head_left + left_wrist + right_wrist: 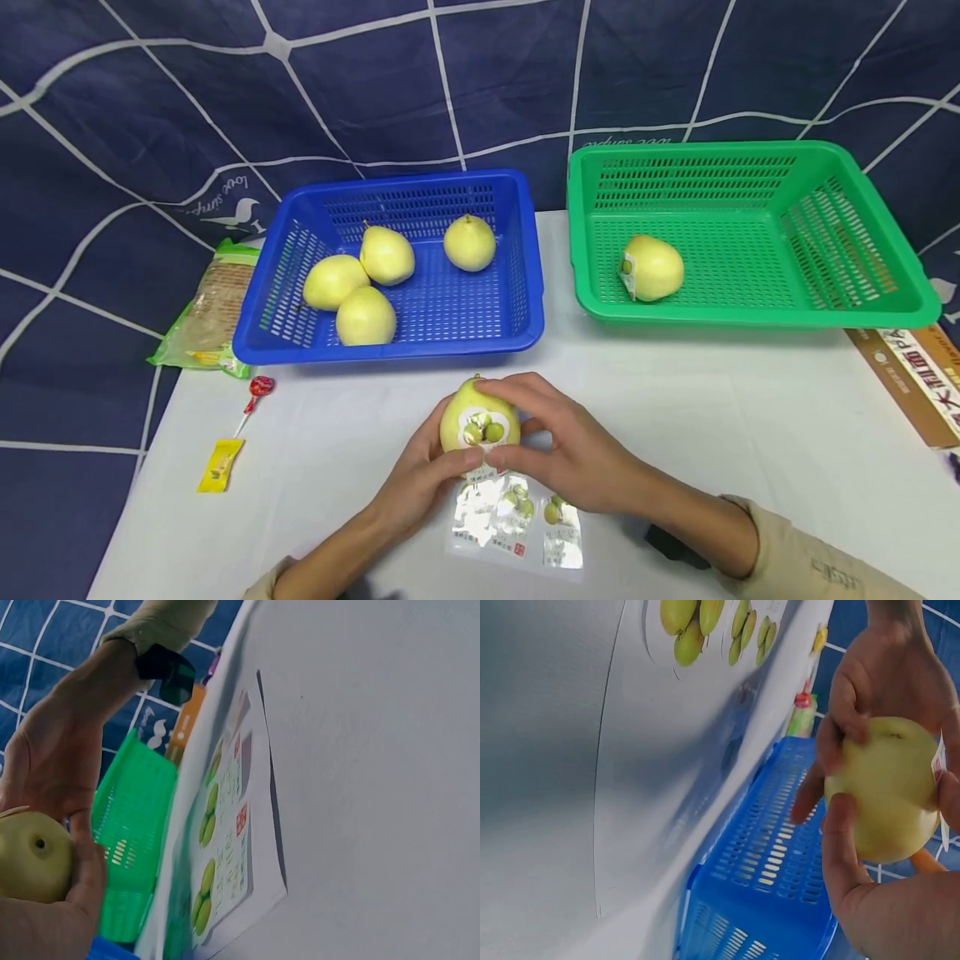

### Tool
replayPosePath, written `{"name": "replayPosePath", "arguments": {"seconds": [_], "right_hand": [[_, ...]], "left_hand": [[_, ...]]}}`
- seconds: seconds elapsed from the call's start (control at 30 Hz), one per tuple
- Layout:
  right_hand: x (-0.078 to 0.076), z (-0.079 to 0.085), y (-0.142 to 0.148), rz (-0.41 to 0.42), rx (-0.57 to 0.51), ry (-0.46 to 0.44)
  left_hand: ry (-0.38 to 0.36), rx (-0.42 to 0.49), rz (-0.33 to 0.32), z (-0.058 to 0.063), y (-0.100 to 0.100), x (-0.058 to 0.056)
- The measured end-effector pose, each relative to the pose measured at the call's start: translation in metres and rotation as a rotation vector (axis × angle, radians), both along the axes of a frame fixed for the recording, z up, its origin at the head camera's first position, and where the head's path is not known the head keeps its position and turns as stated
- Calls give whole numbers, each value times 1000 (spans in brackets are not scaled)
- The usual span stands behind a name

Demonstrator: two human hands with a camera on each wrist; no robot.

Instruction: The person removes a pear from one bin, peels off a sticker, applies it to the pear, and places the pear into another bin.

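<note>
In the head view a yellow-green pear is held between both hands above the near table. My left hand cups its left side, the thumb lying at the lower edge of a pear-printed sticker. Fingers of my right hand curl over its top right, and that thumb presses by the same edge. The right wrist view has the pear gripped from both sides, with the sticker's edge at the right. Under the hands lies a sheet of stickers, several still showing on it.
A blue basket with several pears stands at the back left; a green basket holding one stickered pear is at the back right. At left lie a lollipop, a yellow packet and a bread bag. A brown box lies far right.
</note>
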State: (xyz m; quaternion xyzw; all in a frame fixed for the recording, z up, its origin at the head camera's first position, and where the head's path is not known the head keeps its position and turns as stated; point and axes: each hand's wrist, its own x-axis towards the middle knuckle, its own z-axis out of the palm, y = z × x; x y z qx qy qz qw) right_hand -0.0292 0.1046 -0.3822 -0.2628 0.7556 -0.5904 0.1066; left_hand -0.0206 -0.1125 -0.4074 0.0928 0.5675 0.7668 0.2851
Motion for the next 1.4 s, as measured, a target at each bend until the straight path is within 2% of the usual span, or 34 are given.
{"name": "replayPosePath", "arguments": {"seconds": [0.07,0.23,0.3,0.47,0.57,0.63,0.73,0.83,0.97,1.1,1.23,1.4], "right_hand": [[0,0,0,4,1,4],[0,1,2,9,19,5],[-1,2,3,14,8,-26],[-5,3,2,-33,-14,-145],[-5,2,0,-65,15,-159],[-4,1,-1,-70,37,-162],[-4,0,0,-51,65,-155],[-5,0,3,-15,101,-146],[-7,0,9,59,121,-159],[-8,0,13,97,126,-195],[-8,0,14,95,117,-211],[-8,1,12,72,9,-243]], "left_hand": [[22,-16,-7,1,-1,1],[134,-155,26,4,0,0],[171,-214,55,6,1,0],[213,-260,80,8,5,3],[278,-256,89,6,8,6],[362,-232,98,3,10,7],[510,-174,108,0,11,9],[593,-109,97,-3,12,10],[597,-71,91,-5,12,9],[617,-64,94,-7,11,9],[601,-58,115,-6,11,10],[541,-23,125,-3,9,9]]}}
